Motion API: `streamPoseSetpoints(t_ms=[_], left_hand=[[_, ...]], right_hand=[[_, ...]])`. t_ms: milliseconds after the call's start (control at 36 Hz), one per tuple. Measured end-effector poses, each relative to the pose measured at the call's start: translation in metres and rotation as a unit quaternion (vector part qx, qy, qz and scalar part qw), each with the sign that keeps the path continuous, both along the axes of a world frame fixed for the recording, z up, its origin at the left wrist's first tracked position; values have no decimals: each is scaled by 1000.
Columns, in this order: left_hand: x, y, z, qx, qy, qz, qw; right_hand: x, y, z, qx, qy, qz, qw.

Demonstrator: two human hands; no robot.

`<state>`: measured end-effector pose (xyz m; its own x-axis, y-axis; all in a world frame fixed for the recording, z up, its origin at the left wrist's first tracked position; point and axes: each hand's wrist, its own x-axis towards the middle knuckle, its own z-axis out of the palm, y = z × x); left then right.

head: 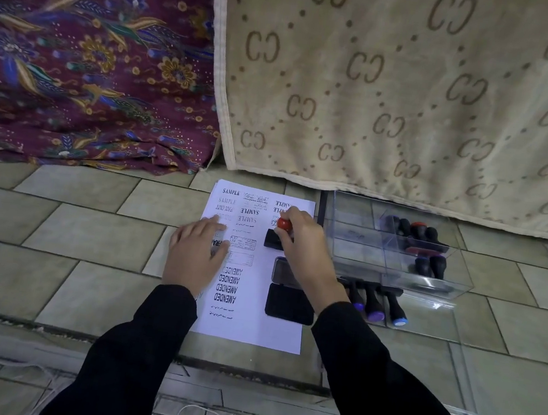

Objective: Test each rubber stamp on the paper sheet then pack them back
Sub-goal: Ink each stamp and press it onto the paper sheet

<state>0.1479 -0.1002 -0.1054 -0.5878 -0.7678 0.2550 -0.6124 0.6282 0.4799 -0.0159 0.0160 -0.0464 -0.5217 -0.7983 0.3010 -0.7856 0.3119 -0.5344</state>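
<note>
A white paper sheet [250, 328] lies on the tiled floor, covered with several black stamp prints such as SAMPLE and AMENDED. My left hand [196, 253] rests flat on the sheet's left side. My right hand [303, 242] grips a rubber stamp with a red knob [284, 224], its black base [273, 240] standing on the paper's upper right. An open black ink pad [288, 304] lies on the sheet just below that hand. Three stamps with blue and purple caps [376, 306] lie on the floor to the right.
A clear plastic box [357, 248] at the right holds several dark-handled stamps [423, 243]. A beige patterned cloth [401, 85] and a purple floral cloth [88, 53] hang behind the sheet. The box's clear lid [454, 353] lies flat at the near right.
</note>
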Motion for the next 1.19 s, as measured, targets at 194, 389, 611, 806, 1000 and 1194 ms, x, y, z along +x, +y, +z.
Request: streamPoseSetpoints(t_ms=[194, 389, 611, 806, 1000, 1194], left_hand=[[0, -1, -1, 2, 2, -3, 1000], [0, -2, -2, -2, 2, -4, 1000], [0, 0, -1, -4, 3, 0, 1000], [0, 0, -1, -5, 2, -2, 1000], [0, -1, -1, -4, -2, -3, 1000], [0, 0, -1, -2, -3, -4, 1000]], right_hand=[[-2, 2, -5, -4, -1, 2, 1000], [0, 0, -8, 1, 14, 2, 1000], [2, 2, -14, -19, -13, 5, 1000], [4, 3, -15, -24, -12, 13, 1000], [5, 2, -14, -25, -14, 11, 1000], [6, 2, -16, -29, -3, 4, 1000]])
